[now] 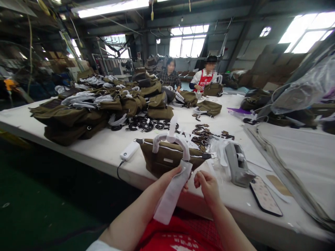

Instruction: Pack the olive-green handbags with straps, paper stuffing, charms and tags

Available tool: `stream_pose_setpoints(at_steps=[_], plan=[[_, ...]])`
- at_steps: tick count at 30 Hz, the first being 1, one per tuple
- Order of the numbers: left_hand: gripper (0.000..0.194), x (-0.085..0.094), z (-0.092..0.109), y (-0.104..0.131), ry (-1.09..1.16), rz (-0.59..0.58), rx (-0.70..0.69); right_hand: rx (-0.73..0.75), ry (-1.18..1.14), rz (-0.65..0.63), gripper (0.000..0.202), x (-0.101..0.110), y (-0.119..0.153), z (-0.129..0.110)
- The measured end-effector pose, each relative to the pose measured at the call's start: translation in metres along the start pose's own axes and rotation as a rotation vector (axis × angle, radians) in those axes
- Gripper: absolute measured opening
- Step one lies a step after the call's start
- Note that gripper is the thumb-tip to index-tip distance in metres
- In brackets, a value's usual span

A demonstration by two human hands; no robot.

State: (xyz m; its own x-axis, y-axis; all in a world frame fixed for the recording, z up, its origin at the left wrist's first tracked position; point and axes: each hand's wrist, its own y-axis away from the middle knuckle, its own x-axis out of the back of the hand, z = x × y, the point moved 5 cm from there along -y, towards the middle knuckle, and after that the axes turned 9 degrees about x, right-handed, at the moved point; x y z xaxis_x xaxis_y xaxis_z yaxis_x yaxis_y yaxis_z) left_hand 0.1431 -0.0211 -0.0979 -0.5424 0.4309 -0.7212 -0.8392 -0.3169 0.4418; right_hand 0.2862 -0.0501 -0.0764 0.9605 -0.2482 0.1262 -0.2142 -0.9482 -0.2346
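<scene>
An olive handbag with a zip and dark end tabs stands at the table's near edge. Its raised handle is wrapped in white padding. A long white foam strip hangs from the handle's right side, toward my lap. Fingers closed, my left hand grips this strip just below the handle. My right hand is just right of the bag, fingers curled together at the tips; whatever they may hold is too small to make out.
Olive bags are piled at the left, with black straps before them. A grey tape dispenser, a phone and a white power bank lie near the bag. Two people are across the table.
</scene>
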Motion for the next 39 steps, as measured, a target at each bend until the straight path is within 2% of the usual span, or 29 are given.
stream_pose_setpoints(at_steps=[2, 6, 8, 9, 12, 15, 18, 20, 24, 26, 30, 33, 35, 39], plan=[[0.062, -0.005, -0.003, 0.003, 0.066, -0.063, 0.098, -0.091, 0.003, -0.070, 0.061, -0.015, -0.004, 0.008], [0.054, -0.024, -0.003, 0.018, 0.287, -0.312, 0.183, -0.277, -0.038, -0.182, 0.069, -0.042, -0.003, 0.034], [0.054, -0.026, -0.003, 0.021, 0.307, -0.365, 0.175, -0.304, -0.022, -0.200, 0.067, -0.046, 0.001, 0.045], [0.056, -0.025, -0.004, 0.021, 0.284, -0.355, 0.168, -0.313, -0.014, -0.200, 0.066, -0.045, 0.004, 0.049], [0.073, -0.010, -0.010, 0.016, 0.132, -0.242, 0.125, -0.324, -0.015, -0.163, 0.065, -0.036, 0.013, 0.054], [0.089, 0.008, -0.019, 0.020, -0.014, -0.122, 0.071, -0.253, -0.060, -0.138, 0.064, -0.025, 0.021, 0.046], [0.073, 0.021, -0.024, 0.039, -0.170, 0.054, -0.102, -0.098, -0.001, -0.202, 0.053, -0.023, 0.025, 0.027], [0.064, 0.023, -0.022, 0.056, -0.359, 0.231, -0.262, -0.024, 0.058, -0.271, 0.045, -0.031, 0.027, 0.016], [0.051, 0.021, -0.018, 0.076, -0.697, 0.567, -0.422, -0.004, 0.102, -0.307, 0.044, -0.053, 0.027, 0.002], [0.047, 0.023, -0.017, 0.077, -0.723, 0.638, -0.464, -0.020, 0.154, -0.300, 0.047, -0.061, 0.025, -0.002], [0.038, 0.032, -0.016, 0.075, -0.685, 0.709, -0.464, -0.052, 0.323, -0.297, 0.048, -0.069, 0.021, -0.008], [0.036, 0.024, -0.008, 0.083, -0.798, 0.777, -0.585, -0.095, 0.451, -0.302, 0.043, -0.071, 0.018, -0.009], [0.041, 0.012, -0.006, 0.089, -1.016, 0.885, -0.653, -0.110, 0.495, -0.289, 0.041, -0.072, 0.015, -0.008], [0.046, -0.007, -0.016, 0.090, -1.533, 1.115, -0.659, -0.099, 0.451, -0.219, 0.044, -0.075, 0.010, -0.004]])
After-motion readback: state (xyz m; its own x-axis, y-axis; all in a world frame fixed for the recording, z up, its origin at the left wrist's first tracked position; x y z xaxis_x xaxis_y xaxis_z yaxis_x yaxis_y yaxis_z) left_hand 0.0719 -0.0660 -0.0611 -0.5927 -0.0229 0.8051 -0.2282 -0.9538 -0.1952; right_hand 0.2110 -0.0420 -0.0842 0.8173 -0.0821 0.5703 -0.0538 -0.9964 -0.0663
